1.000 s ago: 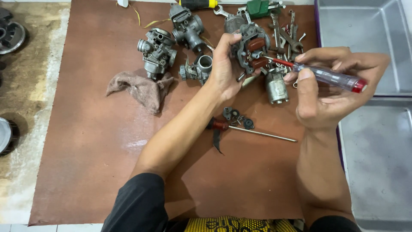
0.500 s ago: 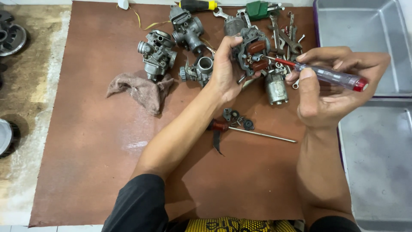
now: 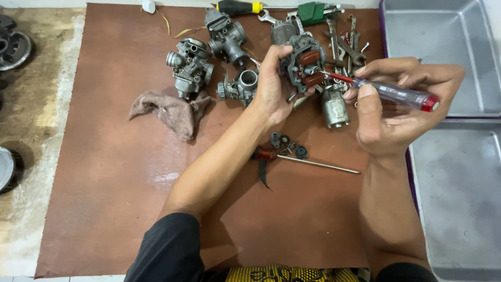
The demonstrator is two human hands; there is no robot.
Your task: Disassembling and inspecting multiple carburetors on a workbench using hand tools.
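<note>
Head view: the left hand point(image 3: 271, 86) grips a carburettor body point(image 3: 305, 65) above the far middle of the brown mat point(image 3: 104, 183), its palm side partly hidden. The right hand point(image 3: 396, 112) clasps a clear-handled screwdriver point(image 3: 389, 93), tip at the body. Two grey trays point(image 3: 443, 52) at right, cut off by the frame, hold nothing visible.

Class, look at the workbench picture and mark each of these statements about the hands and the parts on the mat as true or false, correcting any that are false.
1. The left hand holds a metal carburetor body with brown floats. True.
2. The right hand holds a wrench. False: it holds a clear-handled screwdriver with a red cap, its tip at the carburetor body.
3. A crumpled rag lies on the brown mat, left of the hands. True.
4. The grey tray at upper right is full of tools. False: nothing shows inside it; the tools lie on the mat.
5. A long thin rod lies on the mat below the hands. True.
</note>
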